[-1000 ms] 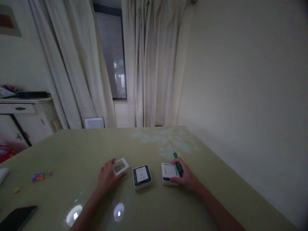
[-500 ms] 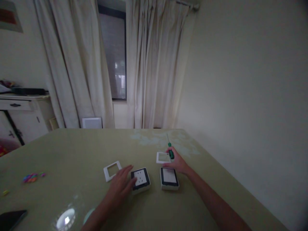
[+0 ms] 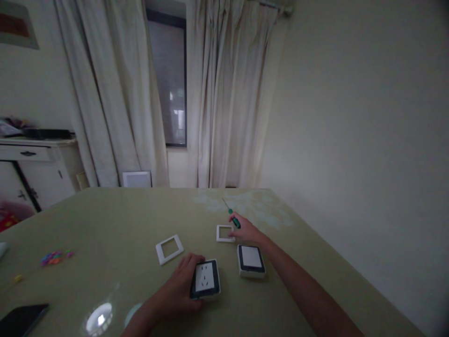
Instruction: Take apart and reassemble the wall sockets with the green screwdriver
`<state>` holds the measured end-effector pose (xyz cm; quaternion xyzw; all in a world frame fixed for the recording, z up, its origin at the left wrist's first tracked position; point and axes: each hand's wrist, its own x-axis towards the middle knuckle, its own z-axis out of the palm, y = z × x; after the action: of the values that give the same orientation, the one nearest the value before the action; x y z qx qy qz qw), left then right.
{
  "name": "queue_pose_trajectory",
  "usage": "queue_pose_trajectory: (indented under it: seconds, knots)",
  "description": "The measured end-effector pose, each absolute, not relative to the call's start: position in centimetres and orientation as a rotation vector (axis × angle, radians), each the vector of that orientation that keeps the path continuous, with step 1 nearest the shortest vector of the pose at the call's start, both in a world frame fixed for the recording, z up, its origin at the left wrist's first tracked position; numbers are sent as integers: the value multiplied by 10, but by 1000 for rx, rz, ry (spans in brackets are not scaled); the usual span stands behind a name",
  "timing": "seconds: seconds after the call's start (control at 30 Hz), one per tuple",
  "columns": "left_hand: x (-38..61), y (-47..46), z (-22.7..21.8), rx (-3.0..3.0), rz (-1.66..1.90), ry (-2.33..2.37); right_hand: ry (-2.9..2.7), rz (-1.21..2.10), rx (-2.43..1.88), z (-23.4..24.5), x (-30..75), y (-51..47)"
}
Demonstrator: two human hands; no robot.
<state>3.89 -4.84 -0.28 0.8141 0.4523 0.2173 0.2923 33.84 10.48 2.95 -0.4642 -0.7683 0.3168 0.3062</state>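
Note:
My left hand [image 3: 182,284] grips the left side of a wall socket module [image 3: 206,279] with a white face and dark rim, tilting it up from the green table [image 3: 115,220]. My right hand [image 3: 247,230] is closed around a green-handled screwdriver [image 3: 231,216] whose thin shaft points up and left; its fingers rest at a small white frame [image 3: 225,233] lying flat. A switch module [image 3: 251,260] with a blank white face sits just in front of my right wrist. A second white frame [image 3: 169,249] lies on the table left of the socket.
A dark phone [image 3: 21,319] lies at the table's near left corner, with small coloured bits [image 3: 54,257] farther along the left side. Curtains [image 3: 224,93] and a window stand behind the table, a white cabinet [image 3: 31,164] at far left, a plain wall on the right.
My left hand left the white frame and took hold of the socket module, drawing it nearer. My right hand lifted a frame off the switch module and set it down farther away, screwdriver still held.

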Motion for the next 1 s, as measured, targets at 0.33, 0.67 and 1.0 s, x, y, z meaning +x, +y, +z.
queue_pose_trajectory:
  seconds: [0.33, 0.67, 1.0]
  knots:
    - [58, -54, 27, 2303, 195, 1175, -1950, 624, -1020, 110, 339, 8]
    - [22, -48, -10, 2161, 512, 901, -1954, 740, -900, 111, 261, 0]
    - [22, -46, -2, 2121, 480, 923, -1940, 731, -910, 111, 269, 5]
